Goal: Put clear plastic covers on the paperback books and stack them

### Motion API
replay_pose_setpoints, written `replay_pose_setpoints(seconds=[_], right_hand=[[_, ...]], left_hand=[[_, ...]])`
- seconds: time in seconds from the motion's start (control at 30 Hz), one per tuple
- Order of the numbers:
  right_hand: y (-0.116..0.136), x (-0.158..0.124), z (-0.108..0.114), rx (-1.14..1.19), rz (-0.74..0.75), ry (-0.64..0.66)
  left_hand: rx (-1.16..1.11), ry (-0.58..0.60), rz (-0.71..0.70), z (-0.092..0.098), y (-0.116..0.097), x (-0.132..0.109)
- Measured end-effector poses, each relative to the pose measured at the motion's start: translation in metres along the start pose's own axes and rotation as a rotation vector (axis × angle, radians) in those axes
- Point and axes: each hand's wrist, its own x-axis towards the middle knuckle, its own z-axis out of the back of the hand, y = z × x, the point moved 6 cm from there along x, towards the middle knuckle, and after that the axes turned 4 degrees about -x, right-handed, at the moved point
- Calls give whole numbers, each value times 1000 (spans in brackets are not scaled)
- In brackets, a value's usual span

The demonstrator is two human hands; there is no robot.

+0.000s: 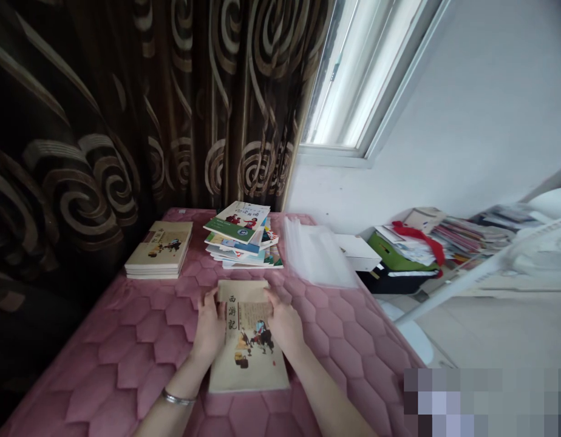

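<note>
A beige book [251, 370] with dark characters and painted figures on its cover lies before me on the pink quilted surface. My left hand [210, 328] grips its left edge near the top, fingers curled around the side. On the opposite edge, my right hand [283, 318] holds the book in the same way, thumb near the upper corner. A silver bracelet [178, 398] circles my left wrist. Farther off to the left sits a neat stack of similar beige books [158, 249].
Behind the book rises an uneven pile of mixed books [239, 221], a green-and-white one on top. Clear plastic sleeves [319, 252] lie to its right, beside a white box [359, 252]. A dark patterned curtain [171, 121] borders the back left. A white fan [530, 243] stands at right.
</note>
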Motion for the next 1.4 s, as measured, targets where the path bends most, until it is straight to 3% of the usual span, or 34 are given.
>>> replay_pose_setpoints(seconds=[0.1,0.2,0.27,0.33,0.63,0.8,0.97,1.07,1.27,1.4], right_hand=[[1,0,1,23,12,11],[1,0,1,53,36,6],[1,0,1,64,45,2],[1,0,1,66,49,-1],[0,2,-5,45,64,-36],[1,1,-5,29,62,-12],[3,-1,-2,7,80,-20],[4,-1,0,11,92,-41],[2,0,-2,30,83,-55],[1,1,-5,25,70,-42]], left_hand=[[329,76,-226,-1,-28,-12],[452,346,-471,-16,-55,-34],[456,503,-546,-24,-65,-48],[467,571,-524,-28,-67,-54],[562,445,-203,-13,-39,-35],[572,409,-194,-22,-49,-33],[517,487,-311,-49,-70,-18],[508,494,-324,-55,-70,-9],[618,429,-256,-26,-43,2],[647,453,-177,-10,-26,5]])
